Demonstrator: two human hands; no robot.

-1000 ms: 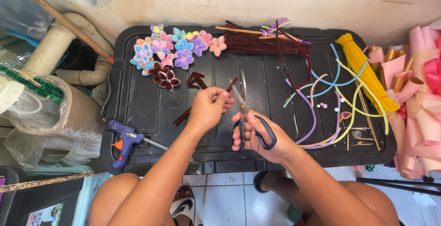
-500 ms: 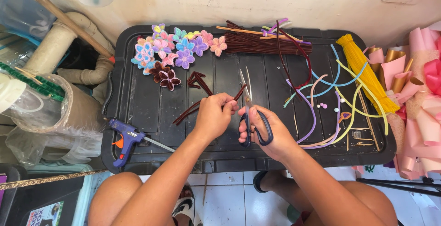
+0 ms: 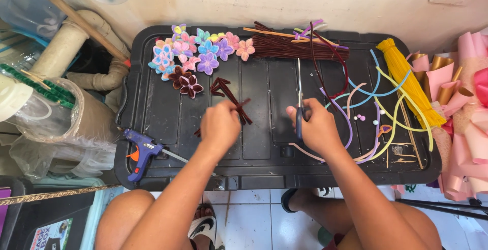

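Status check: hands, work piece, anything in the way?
Left hand pinching dark red stem. Right hand holding scissors. Cut pieces lie beside them.

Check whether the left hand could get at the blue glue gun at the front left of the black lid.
Probably yes. The left hand pinches dark brown pipe cleaners, but the blue glue gun lies uncovered just left of that forearm, nothing between.

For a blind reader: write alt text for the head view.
Over a black lid, the left hand pinches dark red pipe cleaners while the right hand holds scissors upright. Pipe-cleaner flowers lie behind, a blue glue gun left.
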